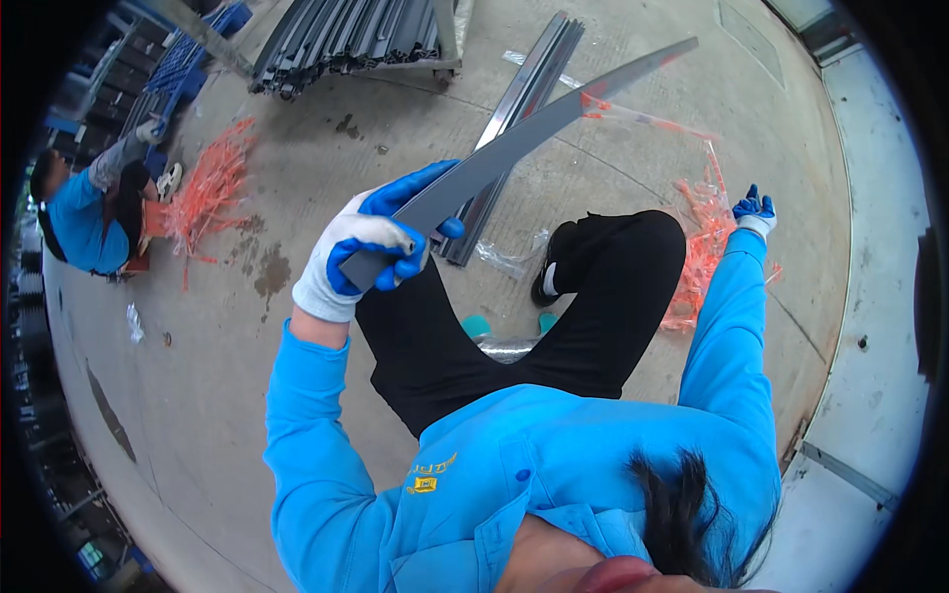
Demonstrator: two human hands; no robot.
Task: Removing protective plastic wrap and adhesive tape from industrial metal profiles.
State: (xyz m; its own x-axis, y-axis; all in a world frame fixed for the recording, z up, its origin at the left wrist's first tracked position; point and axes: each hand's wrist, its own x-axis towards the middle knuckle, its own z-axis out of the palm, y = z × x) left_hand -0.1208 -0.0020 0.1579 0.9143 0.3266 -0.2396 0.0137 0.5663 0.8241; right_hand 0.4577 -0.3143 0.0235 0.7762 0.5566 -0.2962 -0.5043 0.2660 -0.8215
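My left hand (381, 237), in a white and blue coated glove, is closed around the near end of a long grey metal strip (494, 158). The strip slants up and away to the right. Stretched out to the far right, my right hand (755, 211) is gloved the same way, its fingers apart. A thin clear-orange plastic film (657, 123) trails through the air from beside the strip, bending down close to this hand; whether they touch is unclear. Below lies a heap of orange film (700, 252). Two long metal profiles (514, 119) lie on the floor beyond my knees.
A rack of dark profiles (346, 44) stands at the far left. Another person (94, 212) in blue sits at the left beside a second orange film heap (210, 183). A pale wall or panel (875, 326) runs along the right. Clear plastic scraps (509, 259) lie near my shoe.
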